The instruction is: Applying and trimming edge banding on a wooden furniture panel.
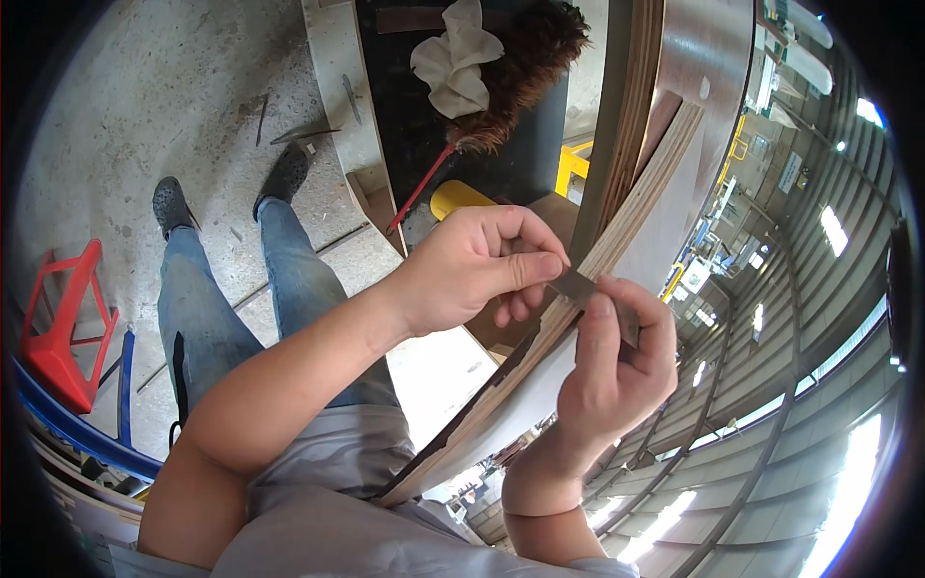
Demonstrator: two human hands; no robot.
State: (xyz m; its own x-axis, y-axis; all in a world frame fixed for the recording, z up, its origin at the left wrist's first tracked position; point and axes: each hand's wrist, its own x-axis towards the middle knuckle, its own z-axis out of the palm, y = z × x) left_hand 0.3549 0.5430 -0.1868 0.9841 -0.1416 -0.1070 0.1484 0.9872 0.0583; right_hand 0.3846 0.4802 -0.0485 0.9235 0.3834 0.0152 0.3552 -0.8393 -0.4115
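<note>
Between my two hands is a small flat dark strip [575,287], thin like a blade or a piece of sheet; its exact kind I cannot make out. My left hand [472,265] pinches one end between thumb and forefinger, the other fingers curled. The opposite end sits in the closed thumb and fingers of my right hand [621,361], which hide part of it. Right by the strip runs the layered edge of a plywood panel [641,183], with a pale face beside it. Whether the strip touches that edge I cannot tell.
A brown feather duster [535,72] with a red handle and a crumpled off-white cloth [458,58] lie on a dark surface ahead. Near them is a yellow cylinder [461,197]. A red plastic stool [72,332] stands at left. Wood scraps [303,135] litter the concrete floor.
</note>
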